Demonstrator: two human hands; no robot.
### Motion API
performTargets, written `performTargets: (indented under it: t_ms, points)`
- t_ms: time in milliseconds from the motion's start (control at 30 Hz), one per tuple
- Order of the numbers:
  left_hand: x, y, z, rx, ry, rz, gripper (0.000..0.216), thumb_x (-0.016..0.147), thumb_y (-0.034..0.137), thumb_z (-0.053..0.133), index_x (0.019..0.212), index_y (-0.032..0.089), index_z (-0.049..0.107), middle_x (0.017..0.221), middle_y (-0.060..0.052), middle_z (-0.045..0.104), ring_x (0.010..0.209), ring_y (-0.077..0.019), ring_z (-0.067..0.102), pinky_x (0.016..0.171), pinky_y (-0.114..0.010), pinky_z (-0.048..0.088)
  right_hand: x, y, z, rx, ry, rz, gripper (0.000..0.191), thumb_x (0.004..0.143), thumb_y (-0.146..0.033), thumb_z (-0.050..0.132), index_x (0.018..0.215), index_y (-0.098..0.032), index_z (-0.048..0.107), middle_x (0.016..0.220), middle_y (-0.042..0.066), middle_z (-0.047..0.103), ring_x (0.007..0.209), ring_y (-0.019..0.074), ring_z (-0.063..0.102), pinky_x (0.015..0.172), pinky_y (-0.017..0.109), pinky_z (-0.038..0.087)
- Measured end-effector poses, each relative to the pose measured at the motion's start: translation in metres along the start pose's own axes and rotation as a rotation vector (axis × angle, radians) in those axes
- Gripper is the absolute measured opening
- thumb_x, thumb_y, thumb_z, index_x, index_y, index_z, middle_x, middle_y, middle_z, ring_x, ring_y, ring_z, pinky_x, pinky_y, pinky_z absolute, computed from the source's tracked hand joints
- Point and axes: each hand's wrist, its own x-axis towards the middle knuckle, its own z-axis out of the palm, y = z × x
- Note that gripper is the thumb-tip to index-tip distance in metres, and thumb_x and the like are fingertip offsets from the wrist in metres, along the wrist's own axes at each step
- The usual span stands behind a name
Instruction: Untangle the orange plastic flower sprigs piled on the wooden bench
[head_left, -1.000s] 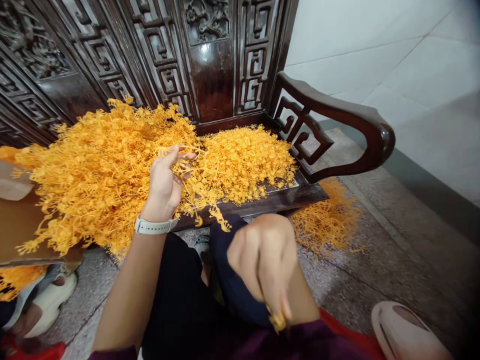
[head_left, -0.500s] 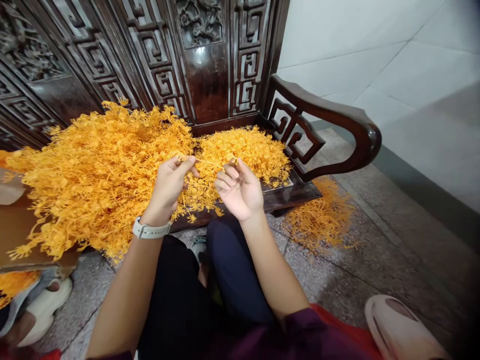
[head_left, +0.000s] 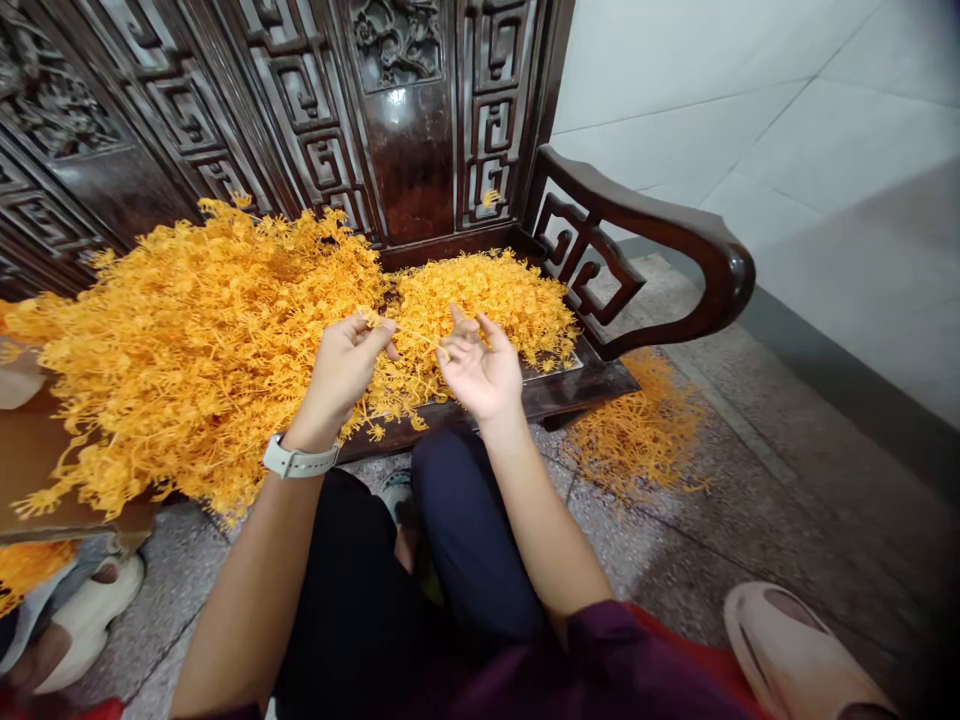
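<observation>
Bench seat (head_left: 571,392) mostly beneath orange sprigs (head_left: 210,340); slipper (head_left: 795,650) partly off-frame.

I count two hands: the left hand (head_left: 341,365) and the right hand (head_left: 476,365). There is one watch (head_left: 296,462), on the left wrist. One carved bench (head_left: 420,130) stands here, with one armrest (head_left: 652,240) in sight. The orange heaps number three: a big heap (head_left: 187,340) and a small heap (head_left: 487,295) on the seat, and a floor heap (head_left: 637,430). One sprig (head_left: 373,322) sits in the left pinch, and one stray bit (head_left: 491,197) shows against the backrest. There is one box (head_left: 30,470). I see two slippers: a beige slipper (head_left: 795,650) and a white slipper (head_left: 82,615).
</observation>
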Motion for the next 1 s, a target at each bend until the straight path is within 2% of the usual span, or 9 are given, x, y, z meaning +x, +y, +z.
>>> performTargets:
  t_ms: [167,300,400,533,633,767,867,933,1000]
  points:
    - [-0.008,0.002,0.004,0.057,-0.182,0.059,0.036,0.091,0.042,0.073,0.068,0.015,0.067,0.064,-0.003,0.063,0.050,-0.0082,0.037,0.048,-0.024,0.025,-0.012,0.001,0.009,-0.306,0.063,-0.080,0.011,0.090,-0.033,0.067,0.092,-0.022,0.069,0.064,-0.006,0.035,0.057,0.0110,0.027,0.050,0.024,0.032]
    - [-0.015,0.010,0.002,0.128,-0.418,0.040,0.047,0.089,0.046,0.076,0.058,0.018,0.054,0.051,0.003,0.046,0.047,-0.0080,0.035,0.048,-0.025,0.023,-0.026,-0.011,0.015,-0.680,0.085,-0.427,0.016,0.087,-0.036,0.077,0.098,-0.025,0.074,0.074,-0.002,0.052,0.060,0.0108,0.038,0.054,0.027,0.035]
    - [-0.017,0.013,0.001,0.186,-0.563,0.073,0.052,0.087,0.045,0.075,0.055,0.018,0.043,0.051,0.006,0.032,0.049,-0.0071,0.025,0.049,-0.025,0.018,-0.034,-0.015,0.017,-1.061,-0.110,-0.504,0.027,0.086,-0.038,0.083,0.110,-0.027,0.079,0.098,0.003,0.067,0.079,0.0140,0.055,0.071,0.031,0.048]
    - [-0.015,0.009,0.005,0.254,-0.630,0.128,0.051,0.082,0.043,0.075,0.054,0.018,0.039,0.056,0.005,0.028,0.055,-0.0080,0.023,0.052,-0.026,0.017,-0.036,-0.012,0.014,-1.215,-0.379,-0.331,0.022,0.088,-0.037,0.085,0.106,-0.024,0.082,0.102,0.004,0.070,0.093,0.0169,0.064,0.082,0.034,0.051]
    - [-0.013,0.006,0.012,0.266,-0.606,0.126,0.042,0.084,0.042,0.071,0.059,0.018,0.047,0.059,0.004,0.033,0.057,-0.0088,0.026,0.053,-0.026,0.020,-0.034,-0.013,0.008,-1.128,-0.294,-0.311,0.020,0.089,-0.038,0.084,0.098,-0.021,0.080,0.095,0.003,0.071,0.088,0.0160,0.065,0.078,0.032,0.051]
    - [-0.018,0.017,0.027,0.374,-0.447,0.242,0.040,0.085,0.037,0.067,0.058,0.018,0.044,0.057,0.004,0.032,0.057,-0.0097,0.025,0.054,-0.027,0.019,-0.038,-0.021,0.001,-1.151,-0.183,-0.347,0.042,0.083,-0.038,0.090,0.120,-0.023,0.075,0.100,0.001,0.070,0.081,0.0126,0.061,0.073,0.028,0.049]
    - [-0.030,0.036,0.037,0.672,-0.268,0.399,0.033,0.087,0.032,0.065,0.059,0.017,0.056,0.053,0.003,0.035,0.055,-0.0117,0.027,0.056,-0.031,0.019,-0.042,-0.027,-0.001,-1.196,-0.161,-0.415,0.025,0.088,-0.041,0.084,0.101,-0.021,0.077,0.095,0.002,0.070,0.082,0.0136,0.060,0.074,0.029,0.049]
    - [-0.038,0.047,0.038,0.778,-0.178,0.476,0.026,0.090,0.035,0.067,0.072,0.017,0.073,0.051,0.002,0.040,0.053,-0.0126,0.030,0.057,-0.031,0.021,-0.044,-0.027,0.000,-1.101,-0.122,-0.436,0.021,0.091,-0.041,0.080,0.093,-0.020,0.076,0.092,0.002,0.070,0.084,0.0144,0.060,0.077,0.030,0.049]
    - [-0.043,0.050,0.035,0.737,-0.131,0.513,0.025,0.093,0.037,0.069,0.103,0.018,0.083,0.052,0.003,0.046,0.050,-0.0130,0.032,0.057,-0.030,0.024,-0.045,-0.026,0.003,-0.946,-0.085,-0.409,0.017,0.089,-0.038,0.079,0.091,-0.021,0.074,0.088,0.000,0.067,0.081,0.0135,0.058,0.077,0.029,0.049]
